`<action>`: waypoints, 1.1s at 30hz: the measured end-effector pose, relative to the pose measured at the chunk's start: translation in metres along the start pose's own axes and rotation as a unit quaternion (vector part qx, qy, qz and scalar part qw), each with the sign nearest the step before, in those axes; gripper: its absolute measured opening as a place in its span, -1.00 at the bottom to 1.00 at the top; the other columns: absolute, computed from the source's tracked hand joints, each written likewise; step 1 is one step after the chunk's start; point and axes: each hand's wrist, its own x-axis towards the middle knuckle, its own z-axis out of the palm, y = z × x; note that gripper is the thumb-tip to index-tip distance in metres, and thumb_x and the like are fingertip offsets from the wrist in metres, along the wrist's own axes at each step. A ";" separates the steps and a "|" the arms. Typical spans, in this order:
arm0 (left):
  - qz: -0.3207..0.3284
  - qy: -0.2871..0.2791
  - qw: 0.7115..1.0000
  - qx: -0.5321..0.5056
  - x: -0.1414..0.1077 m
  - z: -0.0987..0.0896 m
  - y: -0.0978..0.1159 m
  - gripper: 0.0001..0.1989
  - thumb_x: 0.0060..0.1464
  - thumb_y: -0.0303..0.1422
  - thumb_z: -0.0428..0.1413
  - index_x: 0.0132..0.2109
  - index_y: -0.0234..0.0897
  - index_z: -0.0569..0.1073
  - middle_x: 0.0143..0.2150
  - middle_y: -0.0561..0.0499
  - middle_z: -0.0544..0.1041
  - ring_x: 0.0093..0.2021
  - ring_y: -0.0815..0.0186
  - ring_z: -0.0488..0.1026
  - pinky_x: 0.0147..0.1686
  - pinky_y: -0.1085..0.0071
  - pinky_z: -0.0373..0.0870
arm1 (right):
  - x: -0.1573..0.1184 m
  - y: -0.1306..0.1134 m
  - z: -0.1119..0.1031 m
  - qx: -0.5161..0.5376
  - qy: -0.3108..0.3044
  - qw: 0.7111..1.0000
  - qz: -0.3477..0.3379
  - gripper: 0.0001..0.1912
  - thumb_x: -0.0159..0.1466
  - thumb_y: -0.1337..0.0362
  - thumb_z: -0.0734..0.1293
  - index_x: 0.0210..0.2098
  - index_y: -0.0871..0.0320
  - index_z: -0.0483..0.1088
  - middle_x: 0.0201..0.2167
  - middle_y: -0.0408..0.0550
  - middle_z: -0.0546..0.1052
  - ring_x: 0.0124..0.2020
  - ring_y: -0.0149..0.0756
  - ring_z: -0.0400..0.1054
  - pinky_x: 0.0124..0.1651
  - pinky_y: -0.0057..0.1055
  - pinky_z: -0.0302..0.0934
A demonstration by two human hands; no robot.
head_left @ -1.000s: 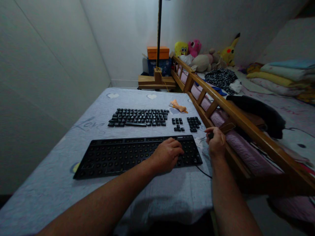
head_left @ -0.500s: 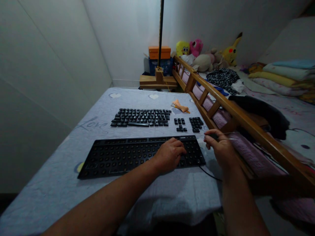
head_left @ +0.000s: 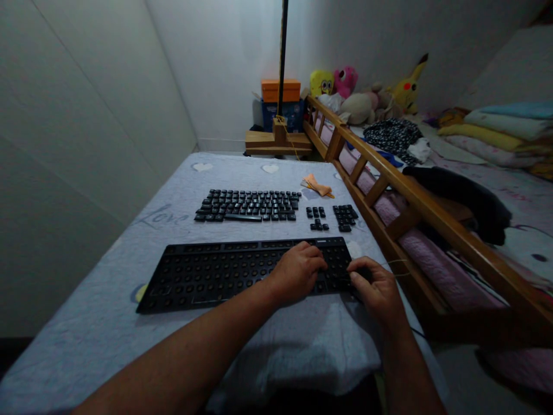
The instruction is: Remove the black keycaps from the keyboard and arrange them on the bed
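A black keyboard [head_left: 242,268] without its keycaps lies on the light blue cloth before me, rows of bare key posts showing. My left hand [head_left: 300,268] rests on its right part, fingers bent down and pressing on it; the fingertips are partly hidden. At the keyboard's right edge, my right hand [head_left: 374,285] is closed in a pinch round a small dark-handled wire keycap puller [head_left: 400,262], whose thin wires stick out to the right. What its front end touches is too dark to make out. Behind the keyboard, loose black keycaps [head_left: 248,204] are laid out in keyboard order.
Smaller keycap groups [head_left: 344,218] lie to the right. An orange cloth piece [head_left: 317,185] is farther back. A wooden bed rail [head_left: 389,173] runs along the right side, with plush toys and folded bedding beyond. A wooden stand [head_left: 279,141] with a dark pole stands behind.
My right hand has come down and left, from beside the keyboard to its right edge, with the keycap puller still in it. My left hand has stayed in place.
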 end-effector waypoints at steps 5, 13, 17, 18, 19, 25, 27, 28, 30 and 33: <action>-0.006 -0.001 1.000 -0.004 0.000 0.000 0.000 -0.73 0.05 -0.59 0.05 -0.15 -0.31 0.56 -0.16 -0.09 0.53 -0.09 0.18 0.35 -0.03 0.25 0.38 | -0.005 0.002 0.004 -0.012 0.011 1.000 -0.019 -0.91 0.19 0.26 0.28 -0.38 0.08 0.44 -0.53 -0.18 0.42 -0.51 -0.32 0.29 -0.43 -0.41 0.16; -0.001 0.007 1.000 -0.006 -0.001 0.001 0.000 -0.74 0.08 -0.58 0.04 -0.15 -0.31 0.55 -0.17 -0.08 0.53 -0.10 0.19 0.35 -0.04 0.26 0.37 | -0.007 -0.006 0.008 -0.029 0.004 0.998 -0.049 -0.90 0.17 0.29 0.28 -0.43 0.11 0.43 -0.55 -0.18 0.44 -0.52 -0.33 0.32 -0.44 -0.44 0.18; -0.001 0.004 1.000 -0.006 0.000 0.000 0.000 -0.74 0.06 -0.59 0.05 -0.15 -0.31 0.55 -0.17 -0.08 0.53 -0.09 0.19 0.35 -0.03 0.27 0.37 | -0.008 -0.009 0.009 -0.055 0.000 0.996 -0.064 -0.88 0.18 0.30 0.26 -0.43 0.12 0.42 -0.57 -0.19 0.44 -0.55 -0.36 0.32 -0.45 -0.45 0.17; 0.000 0.003 1.000 -0.005 0.000 0.000 0.000 -0.74 0.06 -0.59 0.05 -0.15 -0.31 0.55 -0.17 -0.08 0.53 -0.09 0.20 0.35 -0.02 0.27 0.36 | -0.008 -0.010 0.009 -0.063 -0.002 0.996 -0.069 -0.88 0.19 0.31 0.25 -0.43 0.12 0.42 -0.57 -0.19 0.44 -0.55 -0.36 0.32 -0.45 -0.45 0.17; 0.000 0.001 1.000 -0.005 0.000 0.000 0.000 -0.74 0.06 -0.59 0.05 -0.15 -0.31 0.55 -0.17 -0.08 0.53 -0.10 0.20 0.35 -0.02 0.26 0.36 | -0.008 -0.011 0.010 -0.071 -0.003 0.995 -0.075 -0.88 0.19 0.32 0.25 -0.43 0.12 0.42 -0.57 -0.19 0.44 -0.55 -0.36 0.32 -0.45 -0.45 0.17; -0.006 0.005 1.000 -0.006 0.000 0.001 -0.001 -0.75 0.08 -0.58 0.04 -0.15 -0.29 0.55 -0.15 -0.08 0.53 -0.09 0.19 0.36 -0.03 0.26 0.37 | -0.007 -0.016 0.014 -0.106 0.010 0.989 -0.107 -0.89 0.19 0.36 0.24 -0.44 0.13 0.39 -0.57 -0.20 0.44 -0.56 -0.38 0.33 -0.44 -0.46 0.17; -0.004 0.005 1.000 -0.008 0.000 0.002 -0.001 -0.74 0.08 -0.58 0.04 -0.14 -0.28 0.55 -0.15 -0.08 0.53 -0.08 0.19 0.36 -0.02 0.26 0.37 | -0.008 -0.016 0.015 -0.113 0.014 0.986 -0.118 -0.89 0.19 0.37 0.23 -0.43 0.14 0.38 -0.56 -0.19 0.44 -0.56 -0.39 0.33 -0.44 -0.46 0.17; -0.002 0.004 1.000 -0.008 0.000 0.002 -0.002 -0.73 0.08 -0.58 0.04 -0.14 -0.28 0.55 -0.14 -0.08 0.53 -0.08 0.20 0.36 -0.02 0.26 0.37 | -0.008 -0.017 0.015 -0.116 0.012 0.985 -0.123 -0.89 0.19 0.38 0.23 -0.43 0.14 0.37 -0.55 -0.19 0.44 -0.56 -0.39 0.33 -0.44 -0.46 0.17; -0.002 0.003 1.000 -0.008 0.000 0.002 -0.002 -0.74 0.09 -0.57 0.04 -0.14 -0.28 0.55 -0.14 -0.07 0.53 -0.08 0.20 0.36 -0.01 0.25 0.37 | -0.009 -0.018 0.016 -0.124 -0.001 0.984 -0.129 -0.88 0.19 0.40 0.22 -0.43 0.14 0.36 -0.56 -0.19 0.42 -0.54 -0.38 0.34 -0.43 -0.47 0.16; -0.004 -0.001 1.000 -0.003 0.000 0.002 -0.002 -0.75 0.09 -0.57 0.05 -0.14 -0.28 0.55 -0.15 -0.07 0.53 -0.09 0.19 0.37 -0.02 0.24 0.36 | -0.011 -0.020 0.018 -0.141 -0.026 0.980 -0.135 -0.87 0.19 0.42 0.21 -0.44 0.14 0.36 -0.56 -0.19 0.40 -0.53 -0.38 0.33 -0.43 -0.48 0.14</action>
